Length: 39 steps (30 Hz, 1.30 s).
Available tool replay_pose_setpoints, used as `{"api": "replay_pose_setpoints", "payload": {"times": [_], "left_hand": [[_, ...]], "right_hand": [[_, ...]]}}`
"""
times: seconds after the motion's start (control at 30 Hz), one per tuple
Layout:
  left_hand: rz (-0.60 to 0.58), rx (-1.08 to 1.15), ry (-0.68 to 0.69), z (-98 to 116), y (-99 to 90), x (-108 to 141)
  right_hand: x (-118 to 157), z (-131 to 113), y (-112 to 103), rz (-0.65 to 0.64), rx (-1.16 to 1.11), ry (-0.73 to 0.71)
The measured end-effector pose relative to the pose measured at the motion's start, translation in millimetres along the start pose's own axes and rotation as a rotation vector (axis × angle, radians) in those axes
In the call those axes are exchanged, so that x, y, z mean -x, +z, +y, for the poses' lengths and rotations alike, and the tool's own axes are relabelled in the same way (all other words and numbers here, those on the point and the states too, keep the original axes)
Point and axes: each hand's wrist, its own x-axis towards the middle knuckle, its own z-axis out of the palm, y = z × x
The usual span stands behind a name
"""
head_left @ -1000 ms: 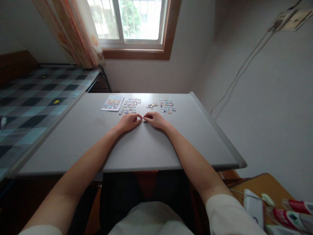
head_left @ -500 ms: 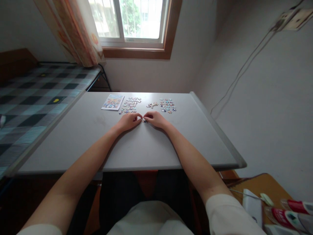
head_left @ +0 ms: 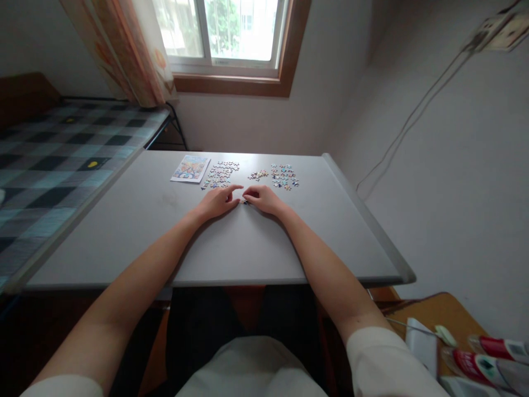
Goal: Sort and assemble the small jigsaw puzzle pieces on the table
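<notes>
A few joined jigsaw puzzle pieces (head_left: 244,202), small and partly dark, lie on the white table between my hands. My left hand (head_left: 217,202) rests at their left side with its index finger stretched out and the thumb apart from it; nothing shows between them. My right hand (head_left: 264,199) is closed at the right side, its bent fingertips down on the puzzle pieces and partly hiding them. Beyond my hands lie loose puzzle pieces in rows at the left (head_left: 221,173), a small heap (head_left: 258,175) in the middle, and more rows at the right (head_left: 284,176).
A printed picture sheet (head_left: 190,169) lies at the far left of the table (head_left: 243,248). A checked bed (head_left: 82,140) stands to the left. On a wooden stool (head_left: 444,309) at the lower right are red-labelled bottles (head_left: 475,364) and a white box (head_left: 421,339).
My left thumb and index finger have come apart, with the index finger now stretched out. My right hand stays almost in place by the puzzle pieces. The view has shifted slightly.
</notes>
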Motion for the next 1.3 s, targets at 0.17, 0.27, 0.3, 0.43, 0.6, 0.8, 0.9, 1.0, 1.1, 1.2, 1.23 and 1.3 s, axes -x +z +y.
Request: {"api": "replay_pose_setpoints", "payload": {"times": [0.17, 0.27, 0.3, 0.43, 0.6, 0.8, 0.9, 1.0, 1.1, 1.2, 1.23, 1.3], "left_hand": [[0.005, -0.007, -0.002, -0.5, 0.7, -0.2], [-0.007, 0.000, 0.016, -1.7, 1.4, -0.5], [-0.006, 0.002, 0.019, -2.0, 1.5, -0.6], [0.006, 0.003, 0.017, -2.0, 1.8, -0.8], [0.005, -0.006, 0.022, -2.1, 1.5, -1.0], [-0.001, -0.010, 0.026, -3.7, 2.4, -1.2], [-0.002, -0.019, 0.025, -3.2, 2.6, -1.4], [-0.011, -0.028, 0.016, -1.5, 1.6, -1.2], [-0.015, -0.028, 0.006, 0.3, -0.1, -0.7], [-0.016, -0.022, 0.006, 0.7, -0.7, -0.5], [-0.017, -0.020, 0.008, 0.4, -0.4, -0.5], [-0.015, -0.014, 0.008, -0.7, 0.6, -0.6]], "right_hand": [[0.4, -1.3, -0.3, 0.004, 0.001, 0.000], [1.0, -3.1, -1.3, 0.005, 0.023, -0.002], [1.2, -3.6, -1.5, 0.005, 0.025, -0.003], [1.9, -4.2, -1.8, 0.004, 0.018, 0.001], [2.1, -4.6, -2.0, 0.005, 0.016, -0.002], [0.9, -2.3, -1.5, 0.002, 0.021, 0.005], [0.5, -0.6, -0.9, -0.001, 0.012, -0.010], [0.5, 0.1, -0.5, -0.003, 0.010, -0.016], [0.4, 0.4, -0.2, -0.006, 0.005, -0.015], [0.1, 1.3, 0.2, -0.005, -0.007, -0.026], [0.1, 1.5, 0.4, -0.003, -0.008, -0.028], [0.2, 1.6, 0.5, -0.001, -0.011, -0.028]]}}
